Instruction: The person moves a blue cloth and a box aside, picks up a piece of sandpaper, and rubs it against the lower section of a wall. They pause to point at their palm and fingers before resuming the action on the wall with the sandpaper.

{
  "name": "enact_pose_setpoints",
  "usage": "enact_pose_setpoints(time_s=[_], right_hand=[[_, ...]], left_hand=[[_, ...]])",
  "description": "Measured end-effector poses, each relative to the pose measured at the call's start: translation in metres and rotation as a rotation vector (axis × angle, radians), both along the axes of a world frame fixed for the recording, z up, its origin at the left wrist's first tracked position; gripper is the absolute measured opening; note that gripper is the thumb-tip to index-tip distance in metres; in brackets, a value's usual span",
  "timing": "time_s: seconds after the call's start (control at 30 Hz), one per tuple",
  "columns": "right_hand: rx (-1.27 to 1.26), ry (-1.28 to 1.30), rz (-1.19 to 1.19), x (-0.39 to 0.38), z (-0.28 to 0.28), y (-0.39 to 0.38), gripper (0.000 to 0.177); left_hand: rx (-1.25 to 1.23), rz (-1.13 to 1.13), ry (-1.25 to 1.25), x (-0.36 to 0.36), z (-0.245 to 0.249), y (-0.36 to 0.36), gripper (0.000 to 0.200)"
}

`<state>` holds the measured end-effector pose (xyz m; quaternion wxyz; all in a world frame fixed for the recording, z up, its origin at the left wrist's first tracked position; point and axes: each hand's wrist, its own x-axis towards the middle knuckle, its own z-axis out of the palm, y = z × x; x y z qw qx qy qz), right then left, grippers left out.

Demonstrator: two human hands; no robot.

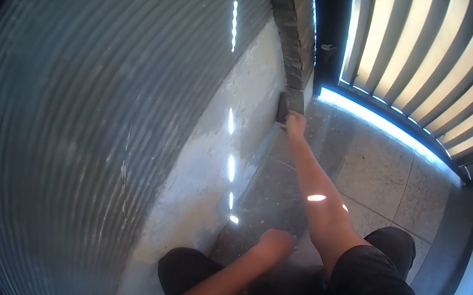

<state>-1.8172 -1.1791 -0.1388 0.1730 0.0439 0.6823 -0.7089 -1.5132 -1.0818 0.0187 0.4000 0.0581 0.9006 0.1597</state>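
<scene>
Stretched far forward, my right hand [295, 123] is closed around a dark, flat rectangular block [282, 107]. The block is held upright against the low end of the plastered wall strip [255, 85], close to the brick edge. Its working face is hidden, so its exact kind cannot be made out. My left hand [278, 244] is curled in a loose fist above the floor between my knees, and nothing shows in it.
Ribbed wall covering [83, 120] rises on the left above the pale plaster. A stone or brick column [288, 27] stands ahead. Grey floor tiles [377, 171] spread to the right, up to a slatted gate [414, 46] with bright light under it.
</scene>
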Motion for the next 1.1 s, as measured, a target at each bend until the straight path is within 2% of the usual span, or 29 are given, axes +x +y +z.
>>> enact_pose_setpoints(time_s=[0.07,0.2,0.27,0.4,0.47,0.5,0.53,0.57,0.6,0.63,0.67,0.7,0.73,0.77,0.8,0.83,0.87,0.9,0.93,0.97,1.0,1.07,1.1], right_hand=[[-0.341,-0.386,-0.119,0.001,0.015,0.012,0.034],[-0.418,-0.477,-0.084,0.000,-0.005,0.021,0.032],[-0.604,-0.544,-0.105,0.001,-0.013,0.021,0.024],[-0.571,-0.617,-0.172,0.001,0.003,0.022,0.029],[-0.577,-0.623,0.086,-0.001,0.006,0.026,0.033],[-0.579,-0.624,0.092,-0.001,0.014,0.025,0.033],[-0.462,-0.557,0.237,0.000,0.027,0.027,0.033],[-0.341,-0.484,0.379,-0.001,0.041,0.031,0.034],[-0.338,-0.477,0.384,-0.005,0.056,0.034,0.034],[-0.287,-0.462,0.505,-0.007,0.074,0.039,0.032],[-0.234,-0.446,0.629,-0.007,0.093,0.043,0.030],[-0.224,-0.444,0.640,-0.002,0.120,0.049,0.030],[-0.153,-0.420,0.801,0.004,0.150,0.055,0.031],[-0.070,-0.391,0.961,0.008,0.167,0.056,0.031],[-0.039,-0.385,0.981,0.013,0.171,0.053,0.031],[-0.078,-0.253,1.097,0.017,0.172,0.050,0.035],[-0.123,-0.124,1.213,0.017,0.172,0.049,0.040],[-0.104,-0.130,1.231,0.014,0.171,0.047,0.040],[-0.265,-0.100,1.299,0.012,0.174,0.045,0.051],[-0.436,-0.063,1.354,0.010,0.178,0.046,0.064],[-0.430,-0.060,1.350,0.007,0.182,0.051,0.064],[-1.161,-0.303,0.988,0.010,0.221,0.063,0.096],[-1.157,-0.283,0.979,0.007,0.223,0.067,0.096]], left_hand=[[0.008,0.006,0.002,-0.002,0.002,-0.001,0.034],[0.009,-0.032,-0.007,-0.003,-0.001,-0.001,0.035],[0.010,-0.020,-0.017,-0.002,-0.001,-0.001,0.035],[0.008,0.074,-0.018,-0.012,0.010,-0.014,0.036],[-0.008,0.264,0.087,-0.037,0.051,-0.047,0.037],[-0.019,0.437,0.178,-0.047,0.062,-0.067,0.038],[-0.026,0.607,0.271,-0.052,0.070,-0.083,0.039],[0.067,0.760,0.400,-0.047,0.073,-0.095,0.042],[0.163,0.912,0.532,-0.043,0.071,-0.105,0.046],[0.167,0.919,0.539,-0.040,0.064,-0.110,0.046],[0.248,0.957,0.544,-0.036,0.055,-0.114,0.056],[0.330,0.998,0.548,-0.033,0.050,-0.115,0.066],[0.337,1.013,0.557,-0.033,0.052,-0.114,0.066],[0.483,1.163,0.510,-0.037,0.058,-0.112,0.074],[0.640,1.313,0.457,-0.041,0.063,-0.108,0.082],[0.664,1.336,0.464,-0.045,0.071,-0.103,0.082],[0.813,1.365,0.548,-0.049,0.081,-0.098,0.083],[0.956,1.389,0.633,-0.052,0.085,-0.098,0.085],[0.907,1.409,0.632,-0.053,0.084,-0.103,0.074],[0.913,1.412,0.633,-0.049,0.083,-0.101,0.074],[0.936,1.432,0.652,-0.047,0.085,-0.099,0.066],[0.969,1.424,0.673,-0.045,0.090,-0.096,0.058],[0.955,1.488,0.687,-0.041,0.093,-0.091,0.053]])
